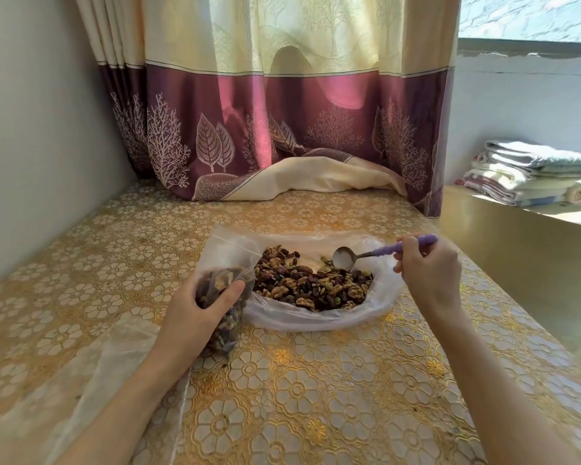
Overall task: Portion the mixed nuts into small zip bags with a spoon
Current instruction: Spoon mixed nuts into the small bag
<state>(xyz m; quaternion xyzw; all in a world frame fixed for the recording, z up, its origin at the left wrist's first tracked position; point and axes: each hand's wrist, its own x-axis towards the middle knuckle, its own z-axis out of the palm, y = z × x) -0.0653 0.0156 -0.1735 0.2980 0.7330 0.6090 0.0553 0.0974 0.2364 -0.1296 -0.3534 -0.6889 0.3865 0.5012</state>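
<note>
Soft zip bag (227,297), floppy and half full of nuts (312,285).
Left hand (202,310) grips its middle; right hand (428,270) pinches the empty spoon (344,257).

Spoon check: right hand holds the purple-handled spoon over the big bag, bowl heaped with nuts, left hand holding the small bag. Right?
One thing is off: the head view shows the spoon bowl empty, not heaped. The rest stands: the right hand holds its purple handle over the big bag of mixed nuts, and the left hand holds the small bag.
</note>
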